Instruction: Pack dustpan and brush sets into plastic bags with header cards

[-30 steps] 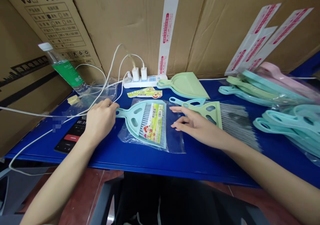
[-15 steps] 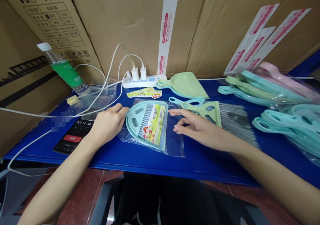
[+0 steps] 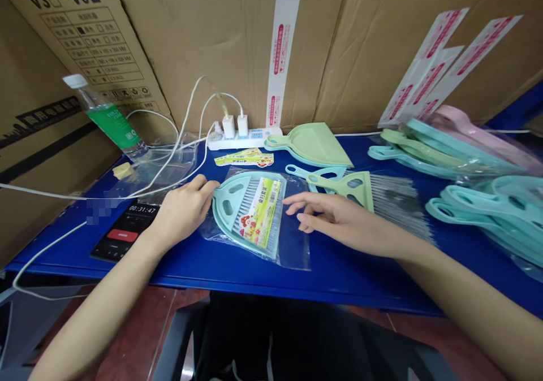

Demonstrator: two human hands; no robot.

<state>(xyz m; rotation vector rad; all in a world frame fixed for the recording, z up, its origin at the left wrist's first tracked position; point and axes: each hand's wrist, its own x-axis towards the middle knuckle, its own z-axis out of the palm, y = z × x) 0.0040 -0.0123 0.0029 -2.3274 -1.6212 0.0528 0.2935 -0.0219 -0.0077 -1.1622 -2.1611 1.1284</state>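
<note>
A light blue dustpan and brush set point(image 3: 231, 203) lies on the blue table in a clear plastic bag point(image 3: 297, 251). A yellow-green printed label point(image 3: 263, 211) rests across the brush's bristles. My left hand point(image 3: 186, 208) is closed on the set's handle end at the left, hiding the handle. Over the bag's right part is my right hand point(image 3: 328, 214), fingers apart and holding nothing, fingertips close to the label's right side. Just behind that hand lie a green brush point(image 3: 362, 186) and a light blue brush point(image 3: 299, 172), partly overlapping.
A green dustpan point(image 3: 318, 143) on a blue one lies at the back, beside loose labels point(image 3: 244, 159) and a power strip point(image 3: 254, 138). Bagged sets point(image 3: 496, 211) pile up at right. A phone point(image 3: 125, 231), cables and a tilted bottle point(image 3: 112, 121) are at left. Cardboard point(image 3: 237, 42) stands behind.
My right hand has shifted slightly left and its fingers have curled a little. The bag's right part and the label have moved slightly. My left hand keeps its hold on the handle end.
</note>
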